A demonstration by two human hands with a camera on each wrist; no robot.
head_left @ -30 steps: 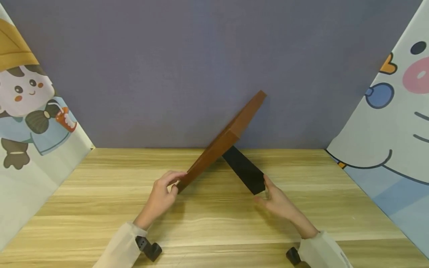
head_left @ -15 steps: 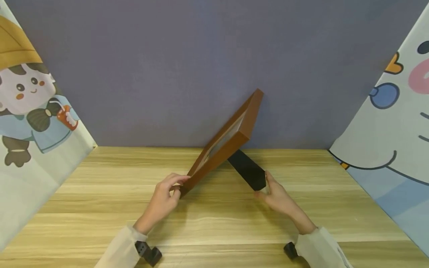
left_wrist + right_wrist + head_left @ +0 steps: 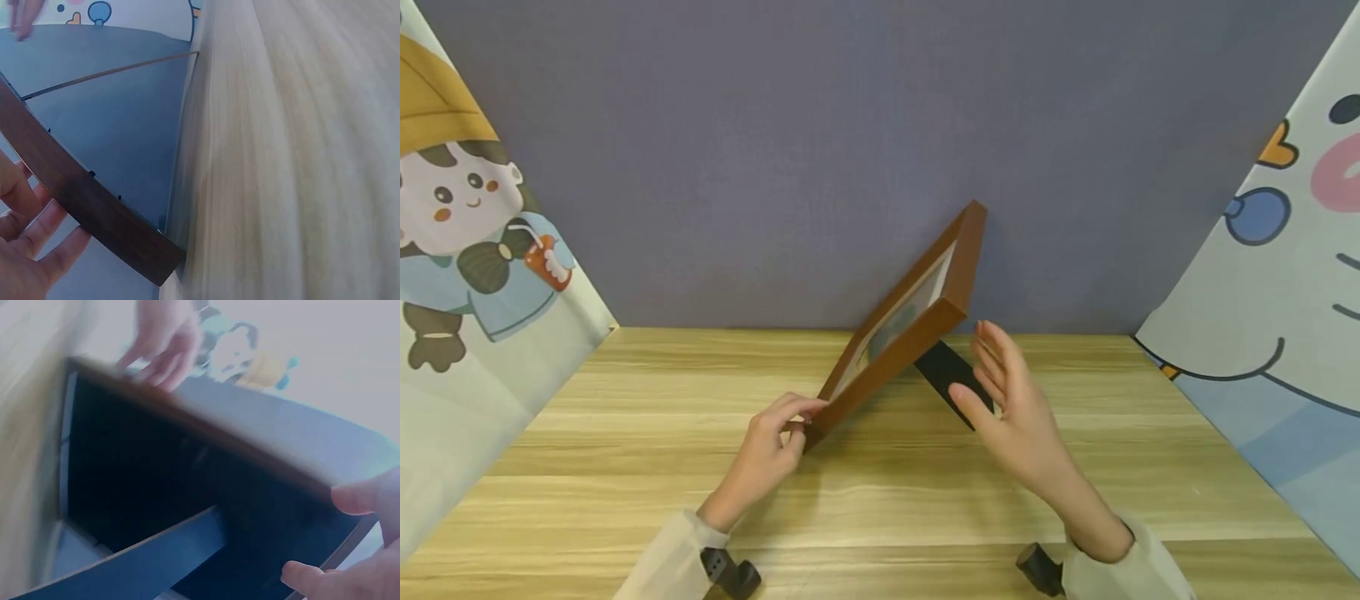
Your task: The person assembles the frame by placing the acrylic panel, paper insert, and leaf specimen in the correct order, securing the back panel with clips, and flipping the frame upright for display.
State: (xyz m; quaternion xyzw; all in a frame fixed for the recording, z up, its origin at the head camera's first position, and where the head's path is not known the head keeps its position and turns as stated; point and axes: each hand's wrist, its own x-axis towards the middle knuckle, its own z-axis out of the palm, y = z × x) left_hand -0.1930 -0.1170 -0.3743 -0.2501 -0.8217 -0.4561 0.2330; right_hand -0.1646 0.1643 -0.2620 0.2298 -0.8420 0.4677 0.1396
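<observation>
A brown picture frame (image 3: 886, 367) leans back on the table, showing part of its picture in the head view. Its black easel leg (image 3: 942, 375) slants down behind it to the tabletop. My left hand (image 3: 767, 446) grips the frame's lower left edge between thumb and fingers; in the left wrist view its fingers (image 3: 53, 244) touch the brown edge. My right hand (image 3: 1026, 425) is off the leg, fingers extended and thumb apart, beside the frame's raised right corner. The right wrist view shows the dark back (image 3: 137, 456) and the leg (image 3: 144, 556); whether the right fingers touch the frame cannot be told.
The wood-grain table (image 3: 662, 400) ends at a grey back wall (image 3: 737, 167). Side panels with cartoon prints (image 3: 475, 242) stand at left and right. Small black cameras (image 3: 730, 573) are strapped at both wrists.
My right hand has let go of the leg's lower end and moved up towards the frame's right corner. The frame has turned, showing more of its picture; my left hand still holds its edge.
</observation>
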